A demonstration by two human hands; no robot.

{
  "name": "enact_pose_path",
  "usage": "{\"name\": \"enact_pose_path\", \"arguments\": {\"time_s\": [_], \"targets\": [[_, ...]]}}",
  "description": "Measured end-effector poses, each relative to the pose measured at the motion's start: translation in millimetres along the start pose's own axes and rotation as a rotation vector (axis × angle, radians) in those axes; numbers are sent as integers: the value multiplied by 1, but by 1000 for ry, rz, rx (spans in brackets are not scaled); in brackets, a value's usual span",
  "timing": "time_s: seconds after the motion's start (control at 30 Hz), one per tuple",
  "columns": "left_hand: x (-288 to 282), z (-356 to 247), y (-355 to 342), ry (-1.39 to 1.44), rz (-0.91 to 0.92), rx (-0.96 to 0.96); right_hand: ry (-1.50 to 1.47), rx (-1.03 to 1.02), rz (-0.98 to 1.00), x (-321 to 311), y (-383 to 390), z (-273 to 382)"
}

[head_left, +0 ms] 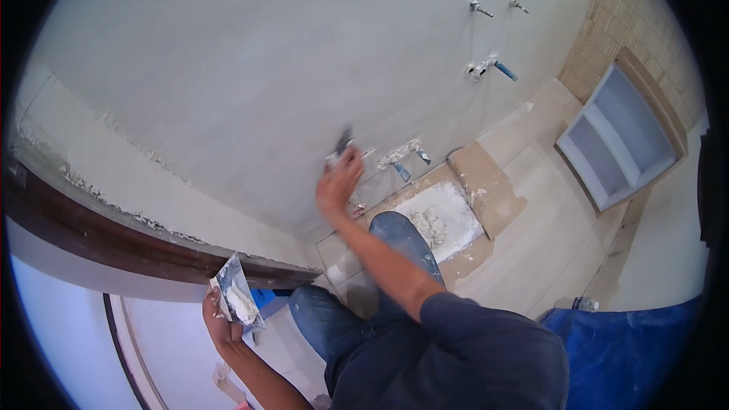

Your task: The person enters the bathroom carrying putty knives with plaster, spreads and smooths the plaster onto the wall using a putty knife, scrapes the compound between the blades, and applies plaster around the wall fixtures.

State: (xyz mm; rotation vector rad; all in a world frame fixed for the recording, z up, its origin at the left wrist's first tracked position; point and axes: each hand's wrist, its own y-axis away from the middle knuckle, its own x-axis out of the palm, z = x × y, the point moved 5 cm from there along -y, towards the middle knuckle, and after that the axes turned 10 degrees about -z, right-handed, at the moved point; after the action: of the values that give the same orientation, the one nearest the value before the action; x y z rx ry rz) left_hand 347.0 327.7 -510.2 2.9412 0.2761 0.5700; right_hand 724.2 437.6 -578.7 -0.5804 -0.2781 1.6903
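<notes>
My right hand point(339, 184) is raised against the grey plastered wall point(228, 99), closed on a small putty knife. Motion blurs the dark blade point(346, 138), which is at the wall's surface. Low on the left, my left hand point(218, 320) grips a wide metal putty knife point(234, 273) beside the dark door frame. White plaster point(243, 306) sits in a lump on that wide blade. Right of my right hand, two short blue-ended pipe stubs point(402, 171) stick out of a rough patch in the wall.
On the floor by my knees, a white-dusted sheet point(463, 216) with crumbly plaster point(427, 225) lies on brown cardboard point(493, 182). More pipe fittings point(501, 70) protrude higher up. A shelved cabinet point(672, 118) stands at right, near a blue tarp point(630, 349). The door frame point(121, 228) edges the left.
</notes>
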Motion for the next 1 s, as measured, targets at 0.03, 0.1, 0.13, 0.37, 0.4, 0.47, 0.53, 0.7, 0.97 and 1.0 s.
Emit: {"name": "enact_pose_path", "arguments": {"time_s": [0.03, 0.1, 0.13, 0.37, 0.4, 0.47, 0.53, 0.7, 0.97, 1.0], "targets": [[2, 1, -1, -15, -31, 5, 5, 36, 58, 3, 23, 16], [-1, 2, 1, -10, -16, -9, 4, 74, 133, -6, 64, 37], [-3, 2, 1, 2, 1, -22, -80, 40, 223, -11, 81, 48], [19, 42, 30, 109, -6, -54, -759, 695, 730, -27, 124, -40], [23, 53, 35, 122, -69, -51, -794, 727, 774, -41, 122, -54], [33, 78, 41, 224, -54, -54, -1073, 895, 847, -75, 103, -58], [49, 106, 43, 316, -96, -90, -1291, 1045, 878, -113, 78, -37], [105, 147, 57, 445, -254, -143, -1199, 329, 716, -169, 59, -26], [119, 140, 74, 450, -249, -191, -903, -414, 899, -200, 43, 8], [117, 133, 76, 445, -229, -202, -773, -568, 928, -196, 37, 5]]}}
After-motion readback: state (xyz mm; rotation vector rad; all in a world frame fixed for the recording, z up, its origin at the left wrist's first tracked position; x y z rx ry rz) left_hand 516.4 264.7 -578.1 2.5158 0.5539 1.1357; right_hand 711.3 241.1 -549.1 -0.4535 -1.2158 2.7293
